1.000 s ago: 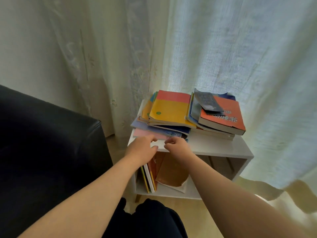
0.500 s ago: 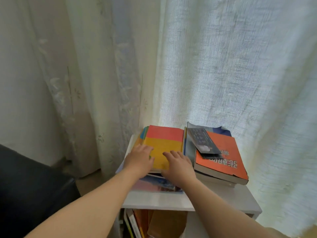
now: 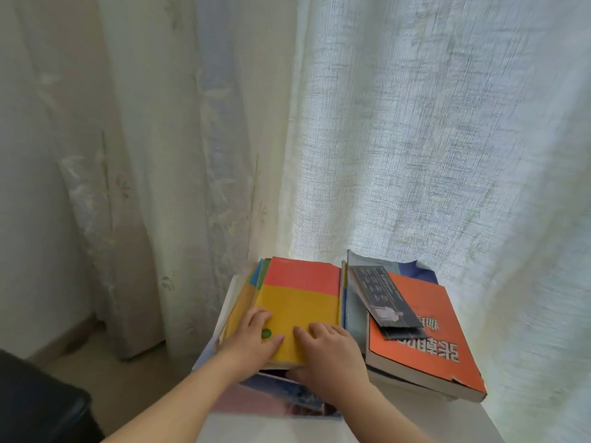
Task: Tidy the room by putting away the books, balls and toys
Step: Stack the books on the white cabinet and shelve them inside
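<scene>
My hands have slid further onto the yellow-and-red book (image 3: 300,302) since half a second ago. My left hand (image 3: 252,340) lies flat on its cover, thumb beside a green sticker (image 3: 266,333). My right hand (image 3: 329,356) pinches the near edge, fingers above, thumb beneath. The book tops a stack on the white shelf top (image 3: 319,430). Just right, an orange book (image 3: 425,340) shows large inverted Chinese characters, with a dark leaflet (image 3: 383,295) on it. The curtain (image 3: 415,155) hangs close behind
</scene>
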`<state>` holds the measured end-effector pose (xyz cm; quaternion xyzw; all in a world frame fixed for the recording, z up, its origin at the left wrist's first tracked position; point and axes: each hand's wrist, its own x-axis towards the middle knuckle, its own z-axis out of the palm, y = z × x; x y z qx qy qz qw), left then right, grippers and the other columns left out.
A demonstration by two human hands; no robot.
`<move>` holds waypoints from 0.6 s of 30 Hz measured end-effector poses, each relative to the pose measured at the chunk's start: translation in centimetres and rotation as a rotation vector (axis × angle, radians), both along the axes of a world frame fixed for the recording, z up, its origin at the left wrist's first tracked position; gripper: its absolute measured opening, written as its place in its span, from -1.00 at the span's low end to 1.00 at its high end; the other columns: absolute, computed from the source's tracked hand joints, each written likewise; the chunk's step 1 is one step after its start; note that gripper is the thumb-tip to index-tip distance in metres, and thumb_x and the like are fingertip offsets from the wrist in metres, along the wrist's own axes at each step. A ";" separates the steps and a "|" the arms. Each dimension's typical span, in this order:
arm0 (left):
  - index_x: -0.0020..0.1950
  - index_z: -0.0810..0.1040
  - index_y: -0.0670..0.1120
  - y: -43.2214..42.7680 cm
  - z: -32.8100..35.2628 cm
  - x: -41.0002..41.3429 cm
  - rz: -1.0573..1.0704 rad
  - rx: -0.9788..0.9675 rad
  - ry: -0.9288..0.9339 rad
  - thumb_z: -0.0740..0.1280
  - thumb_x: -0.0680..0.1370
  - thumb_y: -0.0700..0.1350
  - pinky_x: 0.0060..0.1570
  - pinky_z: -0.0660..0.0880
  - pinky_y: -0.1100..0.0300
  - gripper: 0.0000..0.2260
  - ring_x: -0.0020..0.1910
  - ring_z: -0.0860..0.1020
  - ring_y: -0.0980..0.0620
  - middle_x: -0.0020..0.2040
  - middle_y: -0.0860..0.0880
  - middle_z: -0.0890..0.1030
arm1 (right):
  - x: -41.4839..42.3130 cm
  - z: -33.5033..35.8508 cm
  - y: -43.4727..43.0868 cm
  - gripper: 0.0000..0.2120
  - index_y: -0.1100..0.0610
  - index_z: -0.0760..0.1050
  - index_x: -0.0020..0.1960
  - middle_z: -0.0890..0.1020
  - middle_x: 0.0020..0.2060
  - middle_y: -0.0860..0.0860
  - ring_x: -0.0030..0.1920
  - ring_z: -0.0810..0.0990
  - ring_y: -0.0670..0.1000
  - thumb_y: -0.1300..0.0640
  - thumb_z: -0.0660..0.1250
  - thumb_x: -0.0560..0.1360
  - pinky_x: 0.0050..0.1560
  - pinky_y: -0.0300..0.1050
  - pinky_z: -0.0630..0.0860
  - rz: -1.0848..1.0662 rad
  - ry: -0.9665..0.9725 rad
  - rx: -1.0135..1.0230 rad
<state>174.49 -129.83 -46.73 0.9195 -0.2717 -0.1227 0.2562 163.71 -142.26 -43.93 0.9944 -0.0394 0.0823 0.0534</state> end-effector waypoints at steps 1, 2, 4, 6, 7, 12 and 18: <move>0.51 0.12 -0.03 0.0 0.0 0.4 -0.001 -0.079 0.091 0.15 0.60 0.14 0.45 0.12 0.09 -0.46 0.48 0.13 0.03 0.52 0.06 0.04 | 0.0 -0.3 0.2 -0.43 0.10 0.52 0.18 0.61 0.01 0.13 -0.01 0.59 0.16 -0.20 0.43 0.29 0.08 -0.02 0.49 -0.007 -0.011 -0.024; 0.51 0.13 -0.04 0.2 0.4 0.5 0.015 -0.193 0.200 0.18 0.58 0.14 0.45 0.10 0.12 -0.44 0.49 0.12 0.02 0.52 0.03 0.07 | -0.1 -0.6 0.6 -0.45 0.09 0.62 0.02 0.66 -0.16 0.12 -0.21 0.64 0.12 -0.18 0.54 0.12 -0.13 -0.07 0.57 -0.027 -0.011 -0.062; 0.51 0.17 -0.03 1.0 0.8 0.6 0.123 -0.466 0.434 0.27 0.45 0.27 0.44 0.19 0.06 -0.28 0.45 0.24 -0.04 0.50 -0.01 0.19 | -0.1 -1.5 1.5 -0.54 0.07 0.67 -0.24 0.66 -0.37 0.09 -0.45 0.60 0.07 -0.05 0.60 -0.10 -0.39 -0.16 0.55 -0.033 -0.088 -0.057; 0.50 0.21 -0.03 1.6 0.9 0.5 0.232 -0.613 0.573 0.32 0.34 0.34 0.38 0.29 -0.01 -0.17 0.38 0.36 -0.07 0.44 -0.02 0.33 | -0.3 -1.4 2.2 -0.68 0.04 0.60 -0.36 0.59 -0.47 0.03 -0.52 0.54 0.04 -0.04 0.54 -0.07 -0.47 -0.20 0.47 -0.016 -0.069 -0.021; 0.48 0.27 -0.05 1.9 0.4 1.0 0.268 -0.654 0.630 0.34 0.33 0.35 0.36 0.33 -0.04 -0.17 0.33 0.43 -0.09 0.39 -0.05 0.41 | -0.6 -1.0 2.4 -0.74 0.05 0.57 -0.35 0.57 -0.47 0.02 -0.49 0.54 0.05 -0.09 0.46 0.06 -0.47 -0.19 0.42 -0.008 -0.038 -0.001; 0.07 0.52 -0.18 2.8 2.9 0.2 0.417 -0.985 0.939 0.27 0.52 0.20 0.20 0.40 -0.03 -0.56 0.08 0.54 -0.15 0.05 -0.21 0.58 | -0.8 1.3 2.5 -0.85 0.09 0.43 -0.01 0.52 -0.22 0.06 -0.17 0.53 0.14 0.08 0.11 0.57 -0.39 -0.07 0.21 -0.078 -0.127 0.432; 0.39 0.38 -0.14 3.0 6.5 -1.1 0.573 -0.874 0.665 0.22 0.59 0.09 0.30 0.35 0.00 -0.55 0.30 0.42 -0.14 0.32 -0.13 0.45 | 0.0 7.6 5.3 -0.81 0.01 0.49 -0.20 0.58 -0.32 -0.05 -0.27 0.53 -0.04 0.08 0.22 0.58 -0.18 -0.09 0.46 -0.174 -0.691 1.463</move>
